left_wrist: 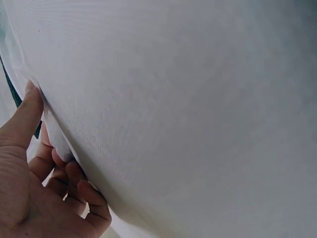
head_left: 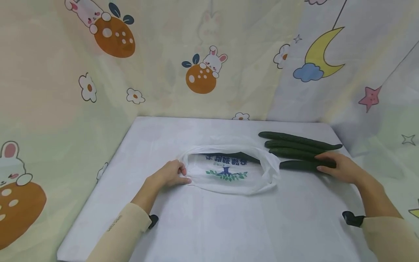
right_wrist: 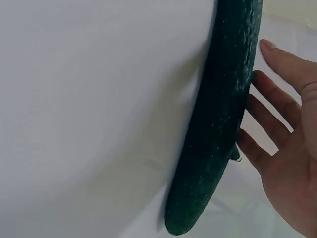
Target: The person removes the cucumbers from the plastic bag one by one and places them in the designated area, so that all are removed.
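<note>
A thin white plastic bag point(head_left: 235, 188) lies on the table with its mouth spread toward me, blue lettering and a green-leaved tree printed inside. My left hand point(head_left: 170, 173) pinches the left edge of its mouth between thumb and fingers; in the left wrist view the bag's edge runs between them. Part of a dark green cucumber point(head_left: 240, 155) shows inside. To the right, my right hand point(head_left: 342, 168) is over the right end of the nearest cucumber point(head_left: 298, 165). In the right wrist view its fairly straight fingers point(right_wrist: 272, 96) reach that cucumber's side, the thumb just beside it.
Several more cucumbers point(head_left: 294, 145) lie side by side behind the nearest one, at the right back of the white table point(head_left: 209, 229). A printed cloth point(head_left: 163, 72) with rabbits and flowers hangs around the back and sides. Dark straps circle both wrists.
</note>
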Demonstrator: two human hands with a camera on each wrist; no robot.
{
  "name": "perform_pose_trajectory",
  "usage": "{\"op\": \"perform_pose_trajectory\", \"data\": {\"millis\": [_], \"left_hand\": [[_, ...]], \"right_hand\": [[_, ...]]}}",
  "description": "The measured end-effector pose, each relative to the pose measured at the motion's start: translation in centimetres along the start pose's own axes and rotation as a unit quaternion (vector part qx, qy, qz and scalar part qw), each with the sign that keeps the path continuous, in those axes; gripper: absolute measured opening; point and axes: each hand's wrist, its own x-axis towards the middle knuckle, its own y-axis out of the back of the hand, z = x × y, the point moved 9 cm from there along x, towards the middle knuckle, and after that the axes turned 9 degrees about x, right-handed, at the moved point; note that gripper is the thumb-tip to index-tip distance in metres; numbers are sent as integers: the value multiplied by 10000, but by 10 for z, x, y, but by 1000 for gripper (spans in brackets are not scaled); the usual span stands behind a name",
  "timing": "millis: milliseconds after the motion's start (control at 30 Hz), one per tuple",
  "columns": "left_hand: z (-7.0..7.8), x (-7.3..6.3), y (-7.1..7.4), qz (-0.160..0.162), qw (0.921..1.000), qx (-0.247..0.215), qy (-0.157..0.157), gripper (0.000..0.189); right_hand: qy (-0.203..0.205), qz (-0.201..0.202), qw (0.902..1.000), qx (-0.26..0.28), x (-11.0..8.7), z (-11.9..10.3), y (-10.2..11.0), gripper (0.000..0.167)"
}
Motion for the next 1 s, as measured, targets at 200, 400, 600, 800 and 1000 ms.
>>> {"op": "perform_pose_trajectory", "data": {"millis": [200,400,600,800,1000], "left_hand": [[-1,0,-3,9,10000,75,1,35],[-2,0,-2,-6,10000,15,-3,35],[-2,3,0,-38,10000,-35,-75,35],[-1,1,0,-58,10000,-46,-43,34],[2,0,0,65,9999,142,-52,33]], "right_hand": [[-86,421,9990,133,7,-18,9,45],[27,574,9976,390,13,-42,10,48],[-73,863,9947,559,17,-50,10,50],[-152,1090,9917,665,21,-61,10,53],[230,1224,9900,665,30,-85,8,49]]}}
